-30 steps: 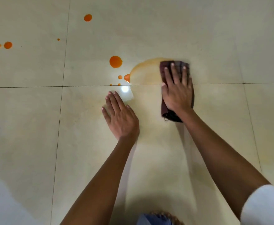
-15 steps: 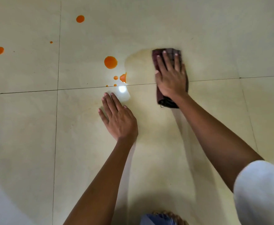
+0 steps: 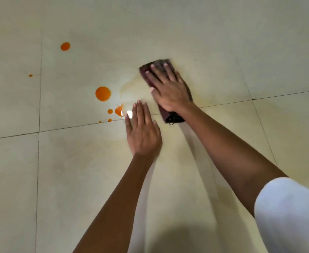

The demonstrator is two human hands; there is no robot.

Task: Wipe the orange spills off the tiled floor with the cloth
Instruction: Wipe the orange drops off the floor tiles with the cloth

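Observation:
My right hand [image 3: 168, 88] presses flat, fingers straight and spread, on a folded dark maroon cloth [image 3: 159, 63] lying on the cream tiled floor [image 3: 223, 42]. A pale orange smear [image 3: 131, 86] spreads just left of the cloth. My left hand [image 3: 142, 130] rests flat on the floor beside it, fingers straight. To the left lie a large orange drop [image 3: 103, 93], a smaller blot [image 3: 118, 110] with tiny drops around it, another drop [image 3: 65, 46] farther back and a speck [image 3: 30, 75].
Dark grout lines [image 3: 40, 132] cross the floor in front of the drops and run down the left. A bright light reflection [image 3: 129, 114] glares by my left fingertips. My white sleeve [image 3: 287, 212] fills the lower right corner.
My right hand has pushed the cloth farther away and turned it leftward. The strong orange edge of the puddle has faded to a pale smear. My left hand stayed flat.

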